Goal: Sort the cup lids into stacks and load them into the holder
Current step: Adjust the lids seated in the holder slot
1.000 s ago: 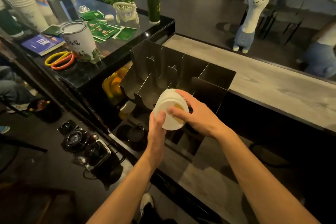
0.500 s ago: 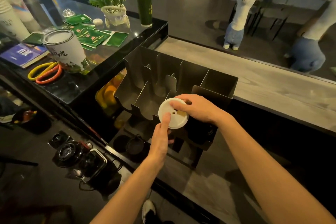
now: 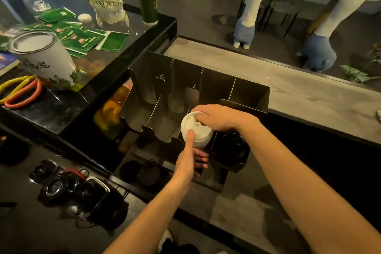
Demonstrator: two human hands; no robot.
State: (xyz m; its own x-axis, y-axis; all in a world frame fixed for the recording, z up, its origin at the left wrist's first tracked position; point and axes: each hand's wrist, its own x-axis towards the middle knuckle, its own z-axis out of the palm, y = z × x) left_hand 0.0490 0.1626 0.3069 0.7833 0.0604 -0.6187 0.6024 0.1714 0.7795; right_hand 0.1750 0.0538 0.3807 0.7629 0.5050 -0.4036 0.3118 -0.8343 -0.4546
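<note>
The grey bench [image 3: 299,93] runs behind the holder [image 3: 216,84], a metal rack of four open slots. Your right hand [image 3: 222,117] lies over the holder's near end, its fingers curled round the far rim of the stack of white lids [image 3: 196,130]. Your left hand [image 3: 185,163] grips the same stack from below, thumb pressed on the top lid's face. The stack sits tilted at the near end of the holder's third slot from the left. Black lids [image 3: 233,148] fill the slot just right of it.
</note>
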